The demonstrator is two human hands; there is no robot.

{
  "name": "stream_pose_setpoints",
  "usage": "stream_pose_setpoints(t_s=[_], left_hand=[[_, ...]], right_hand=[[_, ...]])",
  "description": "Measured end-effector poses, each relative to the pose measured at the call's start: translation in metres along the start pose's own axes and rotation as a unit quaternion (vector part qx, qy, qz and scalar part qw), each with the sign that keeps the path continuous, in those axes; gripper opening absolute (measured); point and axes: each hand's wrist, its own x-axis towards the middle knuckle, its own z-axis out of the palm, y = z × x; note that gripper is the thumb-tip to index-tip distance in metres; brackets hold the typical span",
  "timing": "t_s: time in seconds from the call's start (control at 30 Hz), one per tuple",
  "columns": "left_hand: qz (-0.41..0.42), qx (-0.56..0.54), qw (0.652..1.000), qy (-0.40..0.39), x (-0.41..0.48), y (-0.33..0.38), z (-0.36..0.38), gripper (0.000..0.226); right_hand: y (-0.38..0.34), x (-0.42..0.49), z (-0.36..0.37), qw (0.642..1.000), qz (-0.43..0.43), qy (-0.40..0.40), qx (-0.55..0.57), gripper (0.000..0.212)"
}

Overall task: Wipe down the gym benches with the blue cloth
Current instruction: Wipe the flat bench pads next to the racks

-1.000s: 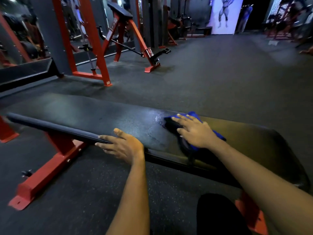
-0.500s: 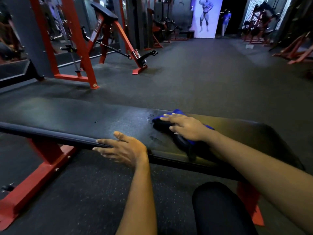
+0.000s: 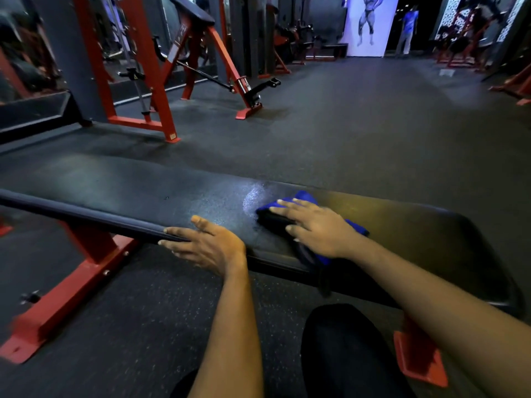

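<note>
Right hand (image 3: 319, 229) flat, fingers spread, pressing blue cloth (image 3: 301, 201) on bench (image 3: 129, 193), left hand (image 3: 205, 247) fingers straight along its near edge, bare pad beyond both fingertips

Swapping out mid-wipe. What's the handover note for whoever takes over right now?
Left hand: open, resting on the near edge of the bench.
Right hand: flat, pressing the cloth onto the bench top, mid-length.
Done: a damp streak shows just left of the cloth.
Left: the long stretch of bench to the left looks dry; the right end I cannot judge.
</note>
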Motion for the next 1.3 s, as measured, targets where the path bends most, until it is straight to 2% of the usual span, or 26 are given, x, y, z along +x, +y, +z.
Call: stream_pose_setpoints(t_s=[0.07, 0.13, 0.17, 0.27, 0.37, 0.47, 0.57, 0.77, 0.87, 0.93, 1.03, 1.17, 1.3], left_hand=[[-0.024, -0.068, 0.997, 0.01, -0.008, 0.008, -0.007, 0.069], [-0.022, -0.071, 0.997, -0.007, -0.011, 0.013, -0.016, 0.067], [-0.014, -0.061, 0.998, -0.015, -0.01, 0.012, -0.019, 0.067], [-0.013, -0.065, 0.997, -0.028, -0.001, 0.002, -0.023, 0.063], [-0.012, -0.101, 0.995, -0.009, 0.017, -0.002, -0.039, 0.056], [-0.037, -0.106, 0.991, -0.07, 0.048, -0.004, -0.044, 0.064], [-0.035, -0.124, 0.985, -0.115, 0.063, -0.008, -0.042, 0.066], [-0.049, -0.177, 0.973, -0.136, 0.059, -0.008, -0.049, 0.059], [-0.043, -0.181, 0.973, -0.14, 0.063, -0.017, -0.05, 0.058], [-0.026, -0.176, 0.976, -0.129, 0.062, -0.019, -0.051, 0.058], [-0.052, -0.172, 0.98, -0.081, 0.062, -0.005, -0.047, 0.062], [-0.102, -0.134, 0.986, -0.02, 0.06, 0.015, -0.033, 0.071], [-0.079, -0.095, 0.992, 0.013, 0.056, 0.01, -0.018, 0.074]], right_hand=[[0.028, 0.011, -0.007, 0.998, 0.066, 0.002, -0.005, 0.054], [0.036, 0.036, -0.006, 0.991, 0.129, -0.007, -0.034, 0.054], [0.029, 0.046, -0.004, 0.99, 0.132, -0.01, -0.057, 0.055], [-0.012, 0.049, 0.006, 0.993, 0.085, -0.017, -0.078, 0.056], [-0.043, 0.009, 0.005, 0.996, -0.041, -0.009, -0.084, 0.056], [-0.041, -0.024, 0.005, 0.989, -0.127, -0.026, -0.077, 0.061], [-0.041, -0.017, 0.006, 0.987, -0.14, -0.028, -0.079, 0.057], [-0.079, 0.072, 0.019, 0.991, -0.104, -0.073, -0.035, 0.053], [-0.082, 0.073, 0.02, 0.991, -0.105, -0.075, -0.026, 0.054], [-0.072, 0.045, 0.02, 0.989, -0.132, -0.045, -0.044, 0.054], [-0.051, 0.009, 0.016, 0.986, -0.16, -0.029, -0.038, 0.054], [-0.043, 0.037, 0.005, 0.992, -0.113, -0.057, -0.026, 0.054], [-0.024, 0.102, 0.014, 0.997, -0.046, -0.051, -0.036, 0.054]])
